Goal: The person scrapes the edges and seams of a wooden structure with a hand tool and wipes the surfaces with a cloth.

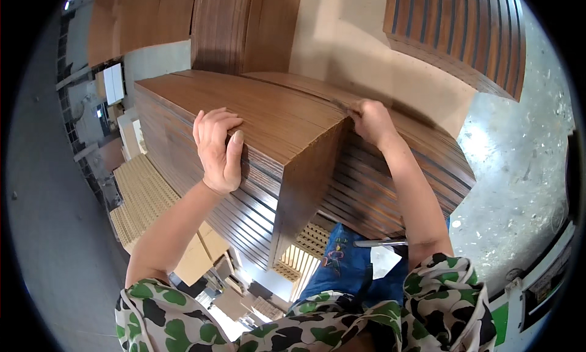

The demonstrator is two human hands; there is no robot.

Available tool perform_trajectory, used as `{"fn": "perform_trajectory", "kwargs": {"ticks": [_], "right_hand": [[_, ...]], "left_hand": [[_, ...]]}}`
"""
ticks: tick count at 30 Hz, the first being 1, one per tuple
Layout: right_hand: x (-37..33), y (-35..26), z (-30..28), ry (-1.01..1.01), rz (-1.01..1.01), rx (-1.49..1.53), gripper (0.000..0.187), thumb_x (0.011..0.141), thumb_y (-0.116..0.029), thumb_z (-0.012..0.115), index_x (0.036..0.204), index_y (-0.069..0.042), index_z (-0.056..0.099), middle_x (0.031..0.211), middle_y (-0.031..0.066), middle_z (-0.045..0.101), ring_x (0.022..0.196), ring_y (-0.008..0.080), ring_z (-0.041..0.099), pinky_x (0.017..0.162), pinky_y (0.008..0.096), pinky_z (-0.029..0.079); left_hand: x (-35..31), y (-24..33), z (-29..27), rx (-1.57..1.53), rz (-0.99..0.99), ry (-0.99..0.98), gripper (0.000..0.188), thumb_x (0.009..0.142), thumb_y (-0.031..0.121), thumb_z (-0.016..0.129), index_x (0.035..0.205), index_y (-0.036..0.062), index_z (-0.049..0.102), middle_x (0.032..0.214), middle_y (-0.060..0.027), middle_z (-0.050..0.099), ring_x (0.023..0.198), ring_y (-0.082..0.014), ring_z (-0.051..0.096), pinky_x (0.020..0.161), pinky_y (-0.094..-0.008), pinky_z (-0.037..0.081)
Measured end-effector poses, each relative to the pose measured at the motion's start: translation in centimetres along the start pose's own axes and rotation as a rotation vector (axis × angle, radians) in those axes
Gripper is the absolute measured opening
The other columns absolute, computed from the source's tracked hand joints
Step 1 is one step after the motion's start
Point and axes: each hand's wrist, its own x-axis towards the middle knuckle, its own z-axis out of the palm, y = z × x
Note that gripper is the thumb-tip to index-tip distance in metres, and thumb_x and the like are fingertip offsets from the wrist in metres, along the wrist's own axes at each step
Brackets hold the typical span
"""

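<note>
A stack of brown wood-grain panels (244, 102) stands in front of me, its long side showing many layered edges. My left hand (218, 150) lies over the stack's near left edge, fingers bent over the top and thumb against the edge. At the stack's right corner my right hand (371, 123) is closed in a pinch. A small dark, thin shape shows by its fingertips, too small to name. Beside that hand, a second stack of grooved brown panels (390, 181) stands against the first.
Further brown stacks stand beyond, one upright block (244, 28) and one dark-striped stack (458, 32) at far right. A tan board surface (336, 41) lies between them. Perforated yellowish panels (146, 190) are low on the left. The grey floor (506, 169) is spotted. A metal bar (375, 243) lies near my waist.
</note>
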Motion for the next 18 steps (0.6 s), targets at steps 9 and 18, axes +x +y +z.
{"fn": "perform_trajectory", "kwargs": {"ticks": [9,18], "right_hand": [[-2.3,-1.5,-1.1,0.035,-0.037,0.396,0.009,0.081,-0.004,0.063,0.088,-0.001,0.068,0.079,0.0165,0.067,0.07,0.0338,0.063,0.064,0.0359,0.051],[-5.9,-6.5,-0.2,0.044,-0.165,0.81,0.01,0.091,-0.01,0.063,0.092,-0.001,0.067,0.082,0.0076,0.068,0.074,0.0116,0.06,0.069,0.0267,0.049]], "left_hand": [[0.1,0.2,0.0,-0.002,0.007,0.014,0.029,0.092,0.025,0.047,0.104,0.0015,0.06,0.107,-0.0141,0.06,0.113,-0.0332,0.052,0.11,-0.0493,0.023],[-0.7,-0.6,-0.7,0.034,-0.012,0.01,0.028,0.093,0.025,0.047,0.103,0.002,0.059,0.107,-0.0137,0.06,0.112,-0.0329,0.052,0.109,-0.0485,0.023]]}}
